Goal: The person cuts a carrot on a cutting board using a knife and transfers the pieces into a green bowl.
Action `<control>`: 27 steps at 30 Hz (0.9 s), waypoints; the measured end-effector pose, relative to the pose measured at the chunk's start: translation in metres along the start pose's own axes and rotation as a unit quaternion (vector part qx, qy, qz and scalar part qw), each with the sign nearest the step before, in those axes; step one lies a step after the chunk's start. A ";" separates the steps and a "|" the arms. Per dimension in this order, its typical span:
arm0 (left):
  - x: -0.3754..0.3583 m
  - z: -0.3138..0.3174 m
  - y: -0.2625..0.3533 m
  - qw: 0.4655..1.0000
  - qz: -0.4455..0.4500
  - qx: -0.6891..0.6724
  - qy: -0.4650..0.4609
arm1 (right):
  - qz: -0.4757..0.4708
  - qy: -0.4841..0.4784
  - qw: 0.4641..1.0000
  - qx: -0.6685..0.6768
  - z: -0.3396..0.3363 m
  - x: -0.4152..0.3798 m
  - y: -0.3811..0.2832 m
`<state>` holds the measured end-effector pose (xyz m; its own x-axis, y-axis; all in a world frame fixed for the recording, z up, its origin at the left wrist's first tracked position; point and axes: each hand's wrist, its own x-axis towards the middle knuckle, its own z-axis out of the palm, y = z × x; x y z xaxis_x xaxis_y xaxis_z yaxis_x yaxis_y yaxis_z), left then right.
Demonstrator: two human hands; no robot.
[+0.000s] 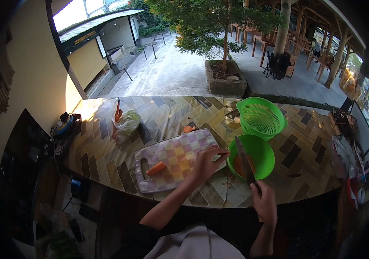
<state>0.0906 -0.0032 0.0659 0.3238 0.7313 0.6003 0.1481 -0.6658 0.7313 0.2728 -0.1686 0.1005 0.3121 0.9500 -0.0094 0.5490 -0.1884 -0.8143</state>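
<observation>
My right hand [265, 202] is closed round the handle of a knife [246, 164], whose blade points up and away over a green bowl [265, 155]. Orange shreds [239, 166] lie inside the bowl. Beside the bowl's left rim, my left hand [210, 162] has its fingertips pinched together; whatever they hold, if anything, is too small to make out. Under that hand is a checkered cutting board [171, 151] with a carrot piece [156, 168] near its handle hole. Small carrot ends [188, 129] rest at the board's far edge.
A green colander [261, 116] stands just behind the bowl. A plastic bag [126, 122] with carrots sits at the back left of the patterned table [107, 166]. Cables and a blue item [65, 125] are at the left edge; packets [344, 155] are at the right.
</observation>
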 end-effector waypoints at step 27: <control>-0.069 -0.116 -0.087 0.969 -0.131 0.206 -0.025 | -0.096 -0.124 0.988 -0.019 0.180 0.057 -0.021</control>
<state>-0.0531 0.0211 -0.0013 0.2671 0.8822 0.3879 0.5888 -0.4680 0.6589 0.1395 -0.0660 0.0133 0.0034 1.0000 -0.0025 0.6094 -0.0041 -0.7928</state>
